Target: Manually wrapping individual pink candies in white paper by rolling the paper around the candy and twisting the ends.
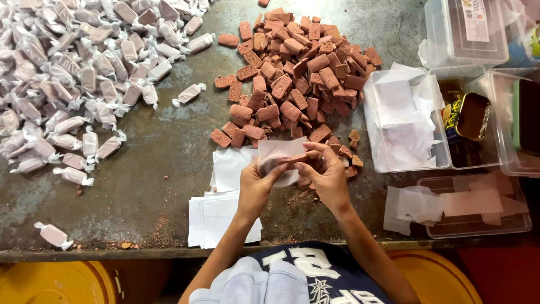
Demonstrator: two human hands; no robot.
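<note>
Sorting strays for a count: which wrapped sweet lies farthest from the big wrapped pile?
The lone wrapped sweet at the table's near-left edge, well apart from the pile.

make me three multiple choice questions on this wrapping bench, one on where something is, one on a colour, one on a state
1. Where does the heap of wrapped pieces lie on the table?
A. top left
B. bottom right
C. inside a clear tub

2. What colour are the unwrapped blocks in the middle pile?
A. green
B. reddish brown
C. black

3. What is the state of the block between the left hand and right hand?
A. fully wrapped with twisted ends
B. lying bare on a paper sheet, wrap not closed
C. bare on the table, untouched

Answers:
1 A, the white-wrapped pieces fill the top left of the view.
2 B, the loose blocks are all brick red-brown.
3 B, both hands hold the wrapper with the block showing on it.
</note>
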